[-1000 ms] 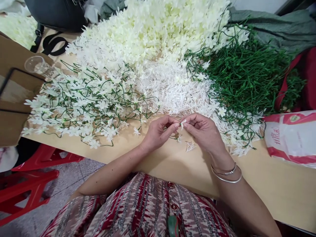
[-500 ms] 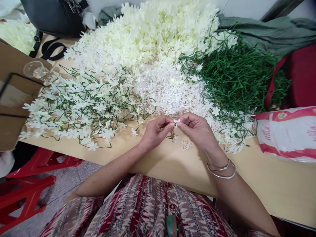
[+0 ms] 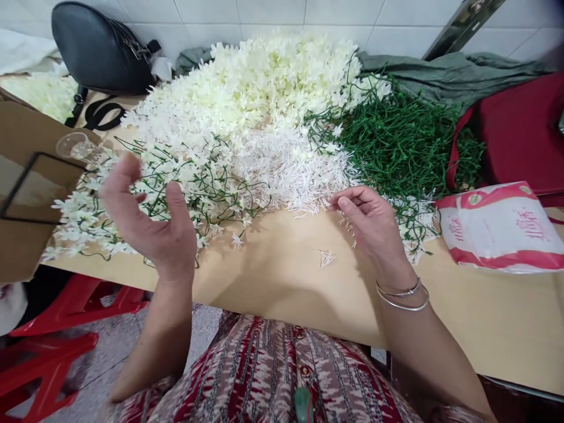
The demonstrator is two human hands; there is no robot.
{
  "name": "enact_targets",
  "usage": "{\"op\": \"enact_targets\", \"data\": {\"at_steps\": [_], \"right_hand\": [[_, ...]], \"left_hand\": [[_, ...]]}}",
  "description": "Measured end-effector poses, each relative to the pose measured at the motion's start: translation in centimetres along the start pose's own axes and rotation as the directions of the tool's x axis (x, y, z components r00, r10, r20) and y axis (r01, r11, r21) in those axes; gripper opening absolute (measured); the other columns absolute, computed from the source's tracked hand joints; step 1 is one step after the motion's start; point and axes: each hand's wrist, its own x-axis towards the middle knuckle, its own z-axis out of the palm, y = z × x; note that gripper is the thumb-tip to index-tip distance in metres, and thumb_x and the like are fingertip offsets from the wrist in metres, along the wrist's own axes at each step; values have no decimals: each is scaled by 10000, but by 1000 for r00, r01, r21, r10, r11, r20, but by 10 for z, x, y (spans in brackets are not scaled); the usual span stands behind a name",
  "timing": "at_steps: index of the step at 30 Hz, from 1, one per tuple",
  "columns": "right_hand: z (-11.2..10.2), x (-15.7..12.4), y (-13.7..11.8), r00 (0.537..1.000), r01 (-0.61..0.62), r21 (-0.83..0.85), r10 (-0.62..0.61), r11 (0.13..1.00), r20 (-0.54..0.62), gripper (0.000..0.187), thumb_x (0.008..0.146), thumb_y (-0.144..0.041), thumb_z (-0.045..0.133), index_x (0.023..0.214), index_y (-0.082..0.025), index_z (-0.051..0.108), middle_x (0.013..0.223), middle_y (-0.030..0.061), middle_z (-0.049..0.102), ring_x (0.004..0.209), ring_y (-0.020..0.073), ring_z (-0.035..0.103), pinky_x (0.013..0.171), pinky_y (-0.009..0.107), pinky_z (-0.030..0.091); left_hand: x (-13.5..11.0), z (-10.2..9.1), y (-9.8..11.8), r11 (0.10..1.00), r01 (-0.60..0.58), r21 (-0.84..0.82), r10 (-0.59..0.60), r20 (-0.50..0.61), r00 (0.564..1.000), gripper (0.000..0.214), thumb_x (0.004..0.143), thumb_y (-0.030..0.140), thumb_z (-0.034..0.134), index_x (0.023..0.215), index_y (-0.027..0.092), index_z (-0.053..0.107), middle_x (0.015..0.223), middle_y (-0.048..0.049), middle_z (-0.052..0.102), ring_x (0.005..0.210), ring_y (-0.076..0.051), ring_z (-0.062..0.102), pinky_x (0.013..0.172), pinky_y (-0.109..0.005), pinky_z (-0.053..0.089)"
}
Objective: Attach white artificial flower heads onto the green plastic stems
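My left hand [image 3: 154, 229] is raised over the pile of white artificial flowers on green stems [image 3: 211, 170], its fingers spread and slightly blurred. Nothing shows in it. My right hand [image 3: 374, 223] is at the near edge of the heap of thin white stamens [image 3: 286, 167], thumb and fingertips pinched together. Whatever may be between those fingertips is too small to make out. A few loose white stamens [image 3: 326, 258] lie on the table [image 3: 273, 270] between my hands. One white blossom [image 3: 237, 240] rests near the stemmed flowers.
Behind are a mound of cream petals [image 3: 282, 76] and a dark backpack [image 3: 101, 50]. Green plastic stems [image 3: 396, 141], a red bag [image 3: 520, 129] and a pink-and-white packet [image 3: 502, 226] lie right. A cardboard box [image 3: 30, 135] and clear cup [image 3: 74, 145] stand left.
My hands were together, pinching a small white blossom. Now they are apart: my left hand has moved left and opened, my right has shifted right toward the stamens. The camera view has tilted up.
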Motion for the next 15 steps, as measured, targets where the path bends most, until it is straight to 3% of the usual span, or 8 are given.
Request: {"op": "enact_targets", "data": {"at_steps": [2,3,5,7,9,11,15], "right_hand": [[-2,0,0,1000,16,-68,-17,998,-7,88,868,-321,803,901,-257,751,872,2,750,810,162,687,812,319,553],[-3,0,0,1000,21,-119,-21,993,2,77,865,-304,798,901,-255,752,863,3,743,800,165,678,792,319,544],[-5,-2,1,999,33,-230,-26,973,33,67,860,-289,790,897,-250,750,846,2,730,787,171,654,766,325,524],[-6,-3,3,997,63,-335,-49,940,52,58,870,-291,772,885,-244,742,839,5,724,787,179,637,764,336,513],[-6,-4,4,995,96,-411,-82,906,51,57,888,-293,744,874,-239,730,840,8,725,791,185,639,773,347,515],[-4,-5,6,994,112,-457,-101,883,48,58,901,-287,722,870,-239,718,842,7,730,792,187,649,778,352,520],[3,-8,9,990,143,-500,-121,854,76,50,924,-280,694,889,-245,701,866,17,733,801,197,658,766,358,530]], "left_hand": [[3,-5,-6,986,-116,122,113,30,993,605,952,443,738,1488,203,590,1529,-139,566,1442,-350,518,1148,-571,474],[1,-5,-4,984,-124,128,117,61,991,564,968,416,727,1492,263,583,1563,-97,541,1491,-357,471,1236,-607,386],[-9,-1,11,994,-69,81,57,134,989,427,1019,299,673,1436,360,610,1513,-29,581,1462,-316,513,1232,-564,402],[-24,8,32,995,-97,-28,101,225,969,312,998,243,690,1298,326,679,1371,-39,663,1315,-278,622,1089,-499,522],[-41,19,52,988,-135,-74,153,383,911,261,996,181,674,1233,290,689,1321,-50,704,1227,-248,678,1060,-472,531],[-55,28,64,972,-191,-139,235,506,830,229,1013,160,644,1201,282,683,1310,-41,738,1195,-231,708,1155,-492,470],[-67,33,65,968,-122,-218,240,681,692,184,1056,163,561,1150,250,693,1276,-68,773,1182,-225,734,1180,-479,462]]}}
